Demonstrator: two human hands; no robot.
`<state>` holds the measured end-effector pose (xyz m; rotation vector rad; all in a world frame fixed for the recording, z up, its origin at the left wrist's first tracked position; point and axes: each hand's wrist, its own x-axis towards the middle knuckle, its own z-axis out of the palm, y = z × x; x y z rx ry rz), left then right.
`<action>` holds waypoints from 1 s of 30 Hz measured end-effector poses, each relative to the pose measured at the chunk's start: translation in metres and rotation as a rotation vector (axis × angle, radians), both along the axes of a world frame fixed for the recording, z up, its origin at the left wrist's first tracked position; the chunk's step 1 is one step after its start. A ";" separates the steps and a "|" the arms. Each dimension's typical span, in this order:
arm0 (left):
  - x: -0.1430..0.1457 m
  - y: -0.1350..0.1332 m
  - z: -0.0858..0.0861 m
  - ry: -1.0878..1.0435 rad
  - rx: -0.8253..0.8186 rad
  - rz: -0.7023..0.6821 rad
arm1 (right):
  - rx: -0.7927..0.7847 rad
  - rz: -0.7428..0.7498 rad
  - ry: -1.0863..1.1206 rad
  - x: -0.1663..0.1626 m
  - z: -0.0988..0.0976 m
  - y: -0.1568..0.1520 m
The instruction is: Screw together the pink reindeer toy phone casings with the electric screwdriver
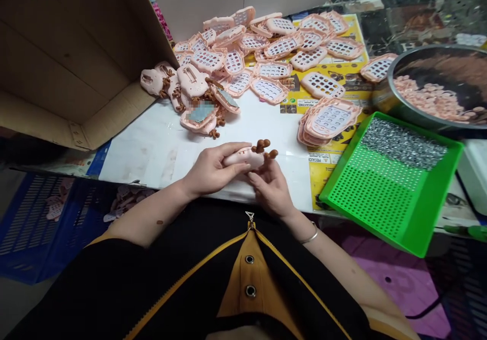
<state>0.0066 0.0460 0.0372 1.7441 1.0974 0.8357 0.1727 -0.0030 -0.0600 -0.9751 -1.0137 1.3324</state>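
Observation:
A pink plastic toy shell with brown antlers (254, 154) is held between both hands just above the white table top (152, 147). My left hand (213, 170) wraps its left end, fingers curled over the top. Fingers of my right hand (271, 188) pinch the shell from below, under the antlers. Beyond the hands lies a cluster of assembled pink shells with antlers (190, 94). Farther back spreads a large heap of pink keypad covers (281, 51), and a short stack of them (327, 122) sits to the right.
An open cardboard box (64, 61) lies on its side at the left. A green perforated tray (391, 182) holding small metal screws sits at the right. A metal bowl (437, 83) with small pink parts stands behind it. A blue crate (41, 223) is below left.

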 end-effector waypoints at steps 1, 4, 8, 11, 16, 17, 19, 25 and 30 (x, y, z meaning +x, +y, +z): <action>-0.004 0.001 0.000 0.030 0.008 -0.006 | 0.026 -0.053 -0.005 0.004 0.001 0.000; -0.011 0.000 -0.002 0.218 0.072 -0.077 | 0.115 -0.179 -0.093 0.014 0.007 0.001; -0.001 -0.005 -0.001 0.636 0.125 -0.188 | 0.294 -0.173 -0.410 0.018 0.018 0.004; 0.008 -0.008 0.004 0.834 0.157 -0.236 | 0.403 -0.202 -0.508 0.019 0.023 0.005; 0.006 -0.006 0.001 0.813 0.158 -0.209 | 0.427 -0.197 -0.541 0.021 0.021 0.000; 0.005 -0.005 -0.001 0.790 0.156 -0.191 | 0.410 -0.213 -0.524 0.021 0.020 -0.001; 0.002 -0.004 -0.005 0.746 0.159 -0.167 | 0.377 -0.230 -0.475 0.021 0.017 -0.002; 0.004 -0.006 -0.009 0.705 0.217 -0.169 | 0.411 -0.154 -0.526 0.023 0.019 0.004; 0.006 -0.012 -0.016 0.750 0.387 -0.140 | 0.403 -0.186 -0.593 0.011 0.023 0.003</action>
